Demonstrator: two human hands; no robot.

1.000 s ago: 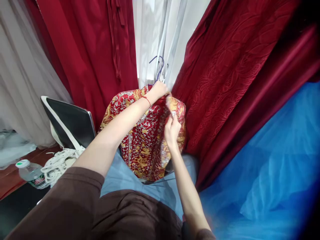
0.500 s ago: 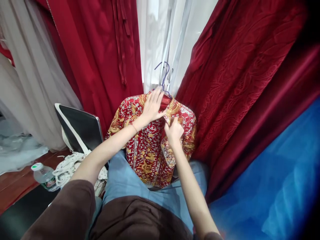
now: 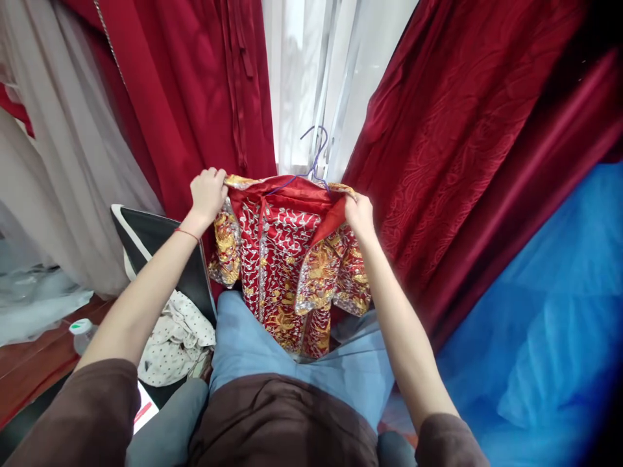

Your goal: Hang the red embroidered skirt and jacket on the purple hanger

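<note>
A red jacket [image 3: 285, 259] with gold and silver embroidery hangs in front of my knees, its top spread wide and its plain red lining showing. My left hand [image 3: 209, 194] is closed on the jacket's upper left edge. On the other side, my right hand [image 3: 359, 213] grips the upper right edge, fingers curled round the cloth. Between them, a thin purple hanger [image 3: 316, 152] rises from the jacket, its hook uppermost and its lower part partly inside the cloth.
Dark red garments [image 3: 189, 97] hang at left and right, with blue tulle [image 3: 545, 311] at far right. To the left are a black panel [image 3: 160, 233], a dotted white cloth [image 3: 178, 337] and a capped bottle [image 3: 82, 334].
Both hands have moved apart, the left one outward to the jacket's left edge and now closed on it. The jacket's top has been pulled wide, exposing the lining and more of the hanger.
</note>
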